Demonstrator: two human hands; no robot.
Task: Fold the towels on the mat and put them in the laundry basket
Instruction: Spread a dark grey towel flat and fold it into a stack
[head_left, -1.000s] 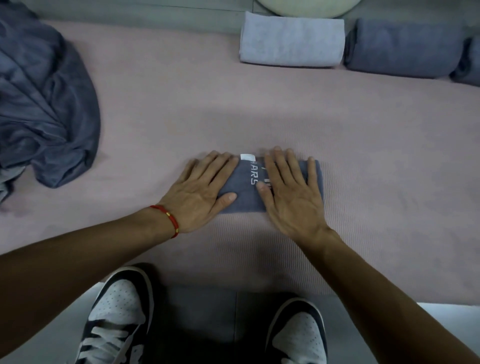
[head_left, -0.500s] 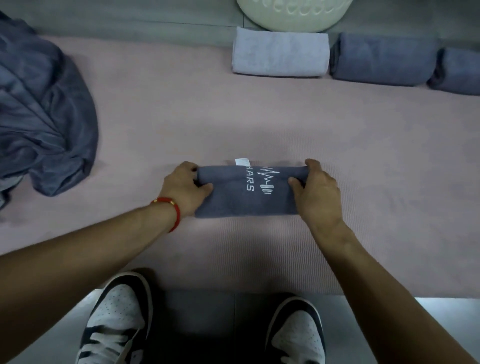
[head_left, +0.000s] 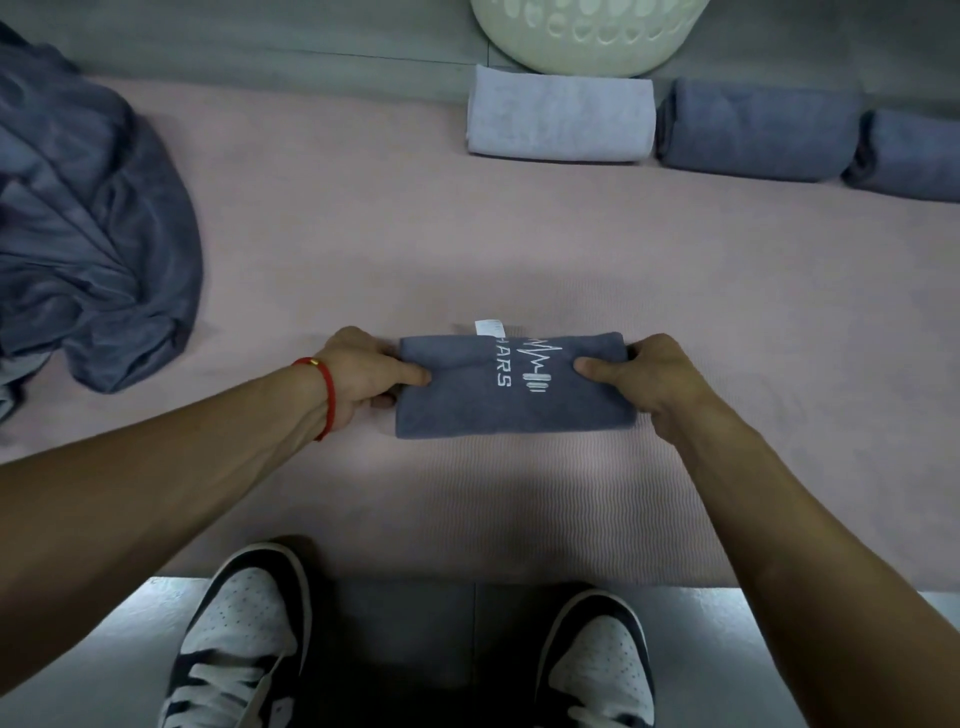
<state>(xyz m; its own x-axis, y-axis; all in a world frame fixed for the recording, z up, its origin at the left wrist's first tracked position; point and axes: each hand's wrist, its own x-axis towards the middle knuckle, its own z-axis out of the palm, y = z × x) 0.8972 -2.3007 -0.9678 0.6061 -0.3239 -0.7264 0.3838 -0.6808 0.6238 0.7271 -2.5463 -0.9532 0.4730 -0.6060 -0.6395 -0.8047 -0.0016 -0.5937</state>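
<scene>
The folded dark towel (head_left: 511, 387) lay on the pink mat (head_left: 519, 249) just ahead of the person's shoes, its long axis running left to right. The left hand (head_left: 363, 371) pinched its left end and the right hand (head_left: 644, 376) its right end, each grip with the thumb on top and fingers curled under. The laundry basket (head_left: 582, 36) stood straight ahead, well apart, beyond the mat's far edge, behind three rolled towels (head_left: 561, 122). Neither hand looked nearer it, so the carry was likely forward.
</scene>
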